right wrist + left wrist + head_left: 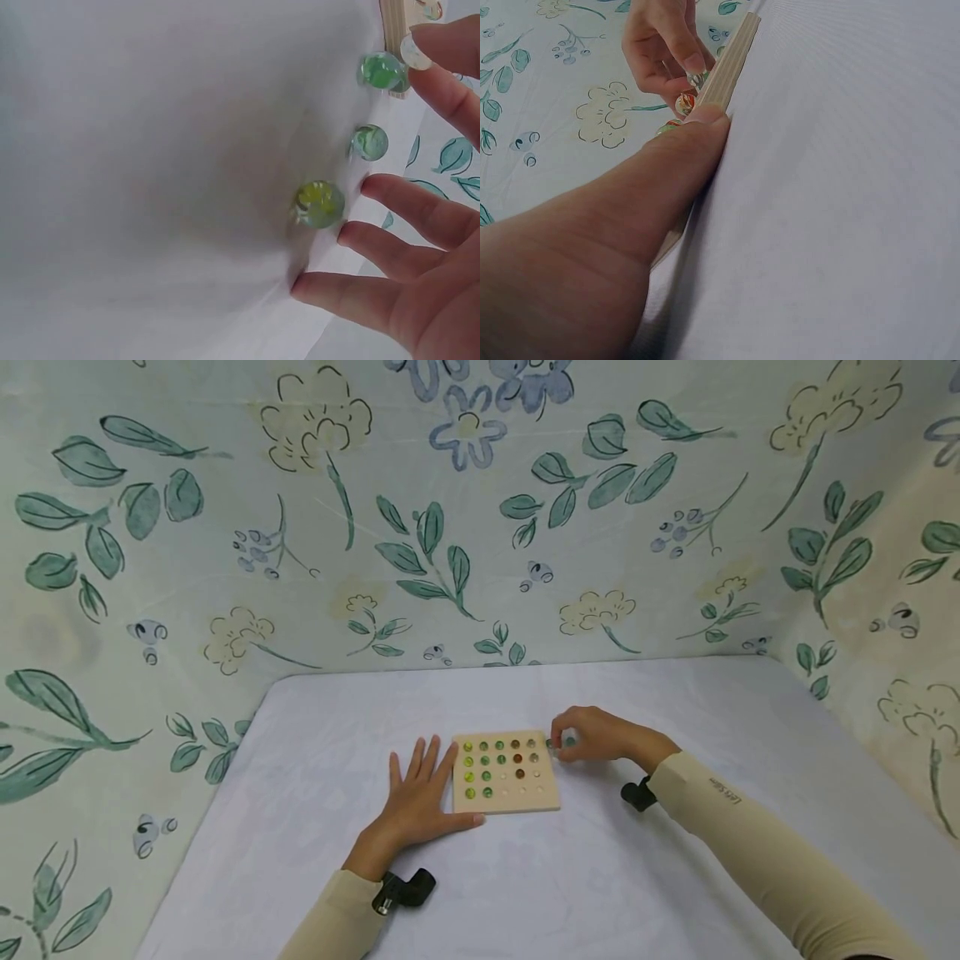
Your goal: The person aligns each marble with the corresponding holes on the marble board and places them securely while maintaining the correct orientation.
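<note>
Leaf-and-flower fabric [315, 585] filled the bkgd behind & at the sides, and a white cloth covered the table [345, 727] in front of us. Abt. mid-table, btwn both hands, we saw the light wooden board [550, 797], lying flat, w/ rows of glass marbles [485, 760] in its round holes: yel.-grn ones in the leftmost column, grn next to them, then brown/reddish ones toward the R side. Small bare holes showed at the near R part. Our left hand [416, 806] was spread wide, fingers apart; the forefinger lay against the board's L edge, the thumb reached across its near edge, and the other fingers pointed away over the cloth. Our right hand [596, 735] was just past the board's R edge, thumb & forefinger narrowed to a pinch on a clear marble [415, 51], the other three fingers stretched out w/ tips down at the cloth. Beside that hand, loose on the cloth, we made out a green marble [379, 71] close to the pinch, a pale marble [370, 142] a bit farther off, & a yellow-green marble [320, 204] near the outstretched fingertips. Both forearms wore beige sleeves [742, 835], R one w/ small dark lettering (too small to read for sure), & a black wrist camera [637, 795] sat at each cuff.
</note>
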Demonstrator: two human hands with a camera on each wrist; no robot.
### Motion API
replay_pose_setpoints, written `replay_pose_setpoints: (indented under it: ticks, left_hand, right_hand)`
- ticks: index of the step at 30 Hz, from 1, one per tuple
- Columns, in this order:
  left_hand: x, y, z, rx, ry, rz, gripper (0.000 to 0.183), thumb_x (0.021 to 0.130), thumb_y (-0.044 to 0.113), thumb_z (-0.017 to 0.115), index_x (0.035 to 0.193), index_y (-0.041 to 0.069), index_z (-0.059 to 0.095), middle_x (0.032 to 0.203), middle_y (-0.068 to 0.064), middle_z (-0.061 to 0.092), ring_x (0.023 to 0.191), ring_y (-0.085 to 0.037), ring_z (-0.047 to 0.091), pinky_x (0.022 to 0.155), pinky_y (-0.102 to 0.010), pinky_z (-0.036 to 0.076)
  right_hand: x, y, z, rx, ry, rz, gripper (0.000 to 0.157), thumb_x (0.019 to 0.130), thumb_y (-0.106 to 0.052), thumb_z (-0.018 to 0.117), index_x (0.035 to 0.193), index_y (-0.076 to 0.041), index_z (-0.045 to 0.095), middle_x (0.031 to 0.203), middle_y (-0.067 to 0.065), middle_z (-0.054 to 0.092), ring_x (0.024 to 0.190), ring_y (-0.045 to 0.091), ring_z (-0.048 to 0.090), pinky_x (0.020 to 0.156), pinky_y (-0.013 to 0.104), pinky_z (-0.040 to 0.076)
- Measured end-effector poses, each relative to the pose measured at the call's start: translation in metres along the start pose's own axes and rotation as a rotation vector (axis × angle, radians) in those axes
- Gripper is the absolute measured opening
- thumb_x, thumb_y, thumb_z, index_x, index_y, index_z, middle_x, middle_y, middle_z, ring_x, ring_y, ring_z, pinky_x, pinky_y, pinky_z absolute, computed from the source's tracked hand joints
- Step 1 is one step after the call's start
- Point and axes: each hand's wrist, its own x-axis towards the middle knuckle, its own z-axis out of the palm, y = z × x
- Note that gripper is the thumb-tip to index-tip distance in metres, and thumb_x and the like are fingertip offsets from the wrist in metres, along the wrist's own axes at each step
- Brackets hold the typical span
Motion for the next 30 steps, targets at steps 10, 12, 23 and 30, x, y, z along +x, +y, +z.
replay_pose_setpoints:
  ticks: [10, 12, 23, 30]
  left_hand:
    - [-0.002, -0.001, -0.002, -0.015, 0.013, 0.011, 0.115, 0.057, 0.085, 0.047, 0.146, 0.022, 0.013, 0.151, -0.009, 0.007, 0.137, -0.030, -0.002, 0.102, -0.059, -0.007]
    - [-0.002, 0.000, -0.002, -0.014, 0.018, 0.013, 0.114, 0.057, 0.085, 0.047, 0.146, 0.022, 0.014, 0.151, -0.010, 0.008, 0.137, -0.030, -0.001, 0.102, -0.060, -0.006]
    - [-0.001, 0.000, -0.001, -0.015, 0.010, 0.011, 0.115, 0.057, 0.086, 0.046, 0.146, 0.022, 0.014, 0.151, -0.009, 0.006, 0.137, -0.030, -0.002, 0.102, -0.059, -0.007]
    - [0.001, -0.001, 0.001, -0.014, 0.009, 0.011, 0.115, 0.056, 0.087, 0.045, 0.146, 0.023, 0.012, 0.151, -0.009, 0.005, 0.137, -0.029, -0.004, 0.102, -0.059, -0.008]
  right_hand:
    - [-0.002, 0.003, -0.009, 0.077, -0.009, -0.020, 0.010, 0.077, -0.026, 0.070, 0.082, -0.025, 0.061, 0.095, -0.009, 0.057, 0.091, 0.019, 0.049, 0.073, 0.033, 0.039]
    - [-0.002, 0.002, -0.010, 0.096, -0.006, -0.036, 0.011, 0.078, -0.026, 0.070, 0.083, -0.025, 0.061, 0.097, -0.008, 0.056, 0.094, 0.020, 0.048, 0.078, 0.036, 0.040]
    - [-0.004, -0.006, -0.005, 0.159, -0.004, -0.087, 0.011, 0.078, -0.024, 0.069, 0.082, -0.027, 0.060, 0.130, 0.002, 0.050, 0.131, 0.024, 0.029, 0.104, 0.048, 0.023]
    - [-0.007, -0.014, 0.002, 0.182, -0.019, -0.080, 0.009, 0.077, -0.025, 0.069, 0.081, -0.028, 0.061, 0.139, 0.009, 0.039, 0.131, 0.028, 0.027, 0.104, 0.050, 0.021]
